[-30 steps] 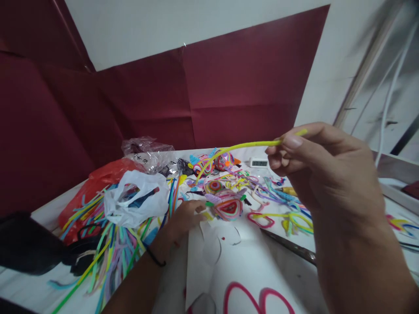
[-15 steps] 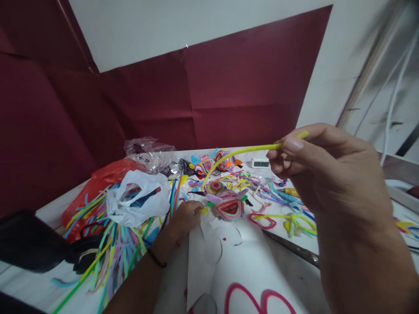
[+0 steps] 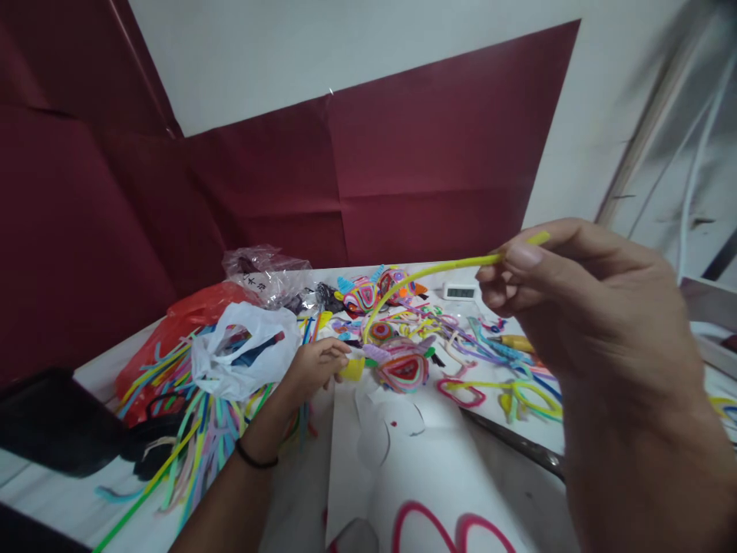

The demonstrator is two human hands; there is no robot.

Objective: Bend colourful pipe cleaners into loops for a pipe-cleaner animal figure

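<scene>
A curved yellow pipe cleaner is pinched between the thumb and fingers of my right hand, raised at the right above the table. Its far end hangs down to the left, over the colourful craft pieces. My left hand is lower, at the centre left, its fingers curled by a small yellow piece; whether they grip it cannot be made out. Just right of that piece lies a looped mask-like craft in red, pink and green. White paper with drawn lines and pink outlines lies in front.
Many pipe cleaners, a white plastic bag and a red bag are at the left. More crafts and a small digital clock stand at the back. A dark metal tool lies right of the paper.
My left hand has lifted slightly and moved a little left, showing more of the yellow piece. My right hand has shifted slightly right with the yellow pipe cleaner still in it.
</scene>
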